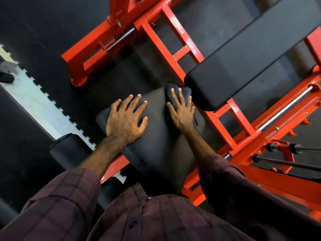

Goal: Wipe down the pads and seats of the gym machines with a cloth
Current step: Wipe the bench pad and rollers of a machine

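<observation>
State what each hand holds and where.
Nothing is gripped. The right hand presses flat on the dark cloth at the seat pad's far edge; the left hand rests spread on the pad.

1. The seat (pixel 161 136) is matte black with small dark wet specks near its left edge.
2. The back pad (pixel 251 54) is plain black.
3. The cloth (pixel 175 89) is dark navy, almost black.
4. The frame (pixel 156 39) is glossy red-orange, with silver rods (pixel 284 108).
5. The shirt (pixel 156 220) is dark maroon plaid with thin darker lines and black buttons.
6. The floor (pixel 43 32) is black, crossed by a pale strip (pixel 34 100) with a toothed puzzle-tile edge.
7. The roller (pixel 69 150) is black.
</observation>
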A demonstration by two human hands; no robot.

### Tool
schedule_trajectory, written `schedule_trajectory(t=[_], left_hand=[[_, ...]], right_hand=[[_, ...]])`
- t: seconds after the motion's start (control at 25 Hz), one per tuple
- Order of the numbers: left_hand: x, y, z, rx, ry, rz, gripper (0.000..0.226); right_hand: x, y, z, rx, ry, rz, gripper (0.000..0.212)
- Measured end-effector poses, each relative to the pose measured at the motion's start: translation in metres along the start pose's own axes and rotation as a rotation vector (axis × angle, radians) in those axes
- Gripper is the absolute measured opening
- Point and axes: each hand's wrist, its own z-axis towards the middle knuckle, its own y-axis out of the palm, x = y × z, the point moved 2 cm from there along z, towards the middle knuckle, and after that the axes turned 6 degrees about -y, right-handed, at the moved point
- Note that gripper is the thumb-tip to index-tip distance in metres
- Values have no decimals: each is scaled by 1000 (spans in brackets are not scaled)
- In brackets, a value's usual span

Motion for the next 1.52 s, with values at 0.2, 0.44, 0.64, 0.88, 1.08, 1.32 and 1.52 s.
schedule_trajectory(t=[0.2,0.44,0.64,0.88,1.08,1.32,1.52], left_hand=[[0,1,0,4,-13,-6,62],[-1,3,0,17,-6,-15,62],[-1,3,1,12,-16,-34,62],[-1,4,0,21,-8,-19,63],[-1,2,0,21,-17,-31,63],[-5,4,-2,22,12,-47,62],[-14,3,-6,40,31,-165,60]], right_hand=[[32,-3,-20,14,194,17,64],[-25,0,21,2,-39,-23,62],[0,-3,6,25,101,-8,63],[-42,14,-5,-7,-246,-103,62],[-26,6,-5,11,81,-2,63],[-28,14,-38,-47,-231,-103,62],[-47,7,-17,-1,109,42,62]])
